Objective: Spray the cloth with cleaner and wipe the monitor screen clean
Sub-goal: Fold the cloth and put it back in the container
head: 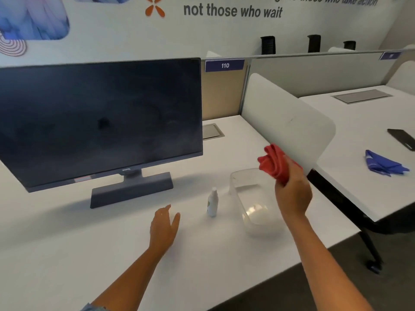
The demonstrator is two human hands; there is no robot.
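Right hand (293, 194) up in the air, fingers curled tight around a bunched red cloth (275, 163), which stuck out above the fist, held over the far rim of a clear plastic tub (238, 176). The left hand (164, 226) hovered low over the white desk (67, 254), fingers loosely spread and empty, thumb angled out toward the small white spray bottle (212, 202) but not touching it. That bottle stood upright between the left hand and the tub, just beside the tub's near-left wall. Further left, the monitor (98, 122) sat on its dark stand (132, 189), screen off and showing faint smears and a dark spot near the middle. Behind it ran a partition with a tag reading 110 (224, 65). Off on the neighbouring desk to the right, well apart, lay a crumpled blue cloth (381, 163) and a dark phone (402, 138) near the edge.
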